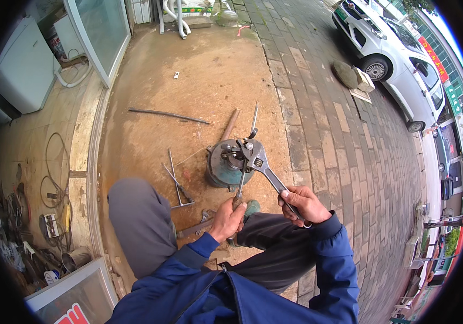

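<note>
Between my knees stands a green, round-bodied metal machine [218, 171], its exact kind unclear, with dark fittings on top. My right hand [302, 205] is closed around the handle of an adjustable wrench [275, 182], whose jaws are at the fittings on the machine's top. My left hand [228, 220] grips a screwdriver [241, 184] by its brown handle, and its shaft runs up to the same fittings. The wrench head hides where these parts meet. A thin metal rod [255, 112] sticks out beyond the top, next to a wooden handle [231, 124].
T-handled tools [177, 184] lie left of the machine, with several wrenches [205, 217] near my left hand. A dark bar [169, 115] lies farther off. Left is a doorway sill [86, 162] with cables and tools inside. A white car [399, 59] stands on the paving at right.
</note>
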{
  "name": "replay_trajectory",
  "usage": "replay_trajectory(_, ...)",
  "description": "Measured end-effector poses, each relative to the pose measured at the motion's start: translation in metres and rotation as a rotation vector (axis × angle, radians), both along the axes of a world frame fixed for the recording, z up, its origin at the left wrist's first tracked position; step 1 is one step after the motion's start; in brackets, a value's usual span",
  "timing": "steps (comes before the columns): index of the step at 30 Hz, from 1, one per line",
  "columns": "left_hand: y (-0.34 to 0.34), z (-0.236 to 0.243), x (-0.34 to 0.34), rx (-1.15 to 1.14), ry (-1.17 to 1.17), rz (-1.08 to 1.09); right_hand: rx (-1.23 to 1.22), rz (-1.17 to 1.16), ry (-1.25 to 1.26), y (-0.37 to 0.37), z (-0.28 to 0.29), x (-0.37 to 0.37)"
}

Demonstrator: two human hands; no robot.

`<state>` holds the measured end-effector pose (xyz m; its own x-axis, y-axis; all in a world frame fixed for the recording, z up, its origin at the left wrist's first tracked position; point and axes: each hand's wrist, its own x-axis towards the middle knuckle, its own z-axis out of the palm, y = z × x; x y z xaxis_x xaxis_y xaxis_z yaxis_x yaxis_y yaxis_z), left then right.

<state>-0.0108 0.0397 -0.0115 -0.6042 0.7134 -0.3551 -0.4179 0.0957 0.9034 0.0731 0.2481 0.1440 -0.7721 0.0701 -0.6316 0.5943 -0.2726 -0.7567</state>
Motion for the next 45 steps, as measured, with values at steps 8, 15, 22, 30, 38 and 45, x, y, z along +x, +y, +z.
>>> replay_trajectory(8,0.005,-0.005,0.003,-0.201,0.565,0.032,-0.086,-0.83,0.267,-0.21,-0.066,-0.061)
replay_trajectory(15,-0.014,-0.014,-0.004,0.171,-0.075,-0.005,-0.103,-0.701,0.305,-0.204,-0.053,-0.05)
replay_trajectory(22,0.0,-0.005,0.001,0.024,-0.047,-0.025,-0.054,-0.424,0.18,-0.108,-0.023,0.027)
replay_trajectory(30,-0.001,-0.001,-0.004,-0.005,-0.056,-0.051,-0.037,-0.085,0.061,-0.011,-0.006,0.017)
replay_trajectory(38,-0.002,-0.005,-0.005,-0.019,-0.046,-0.048,-0.052,0.054,0.035,0.024,-0.005,-0.008)
replay_trajectory(45,-0.002,0.003,0.001,-0.016,-0.096,-0.005,-0.02,-0.005,0.036,-0.008,-0.01,0.001)
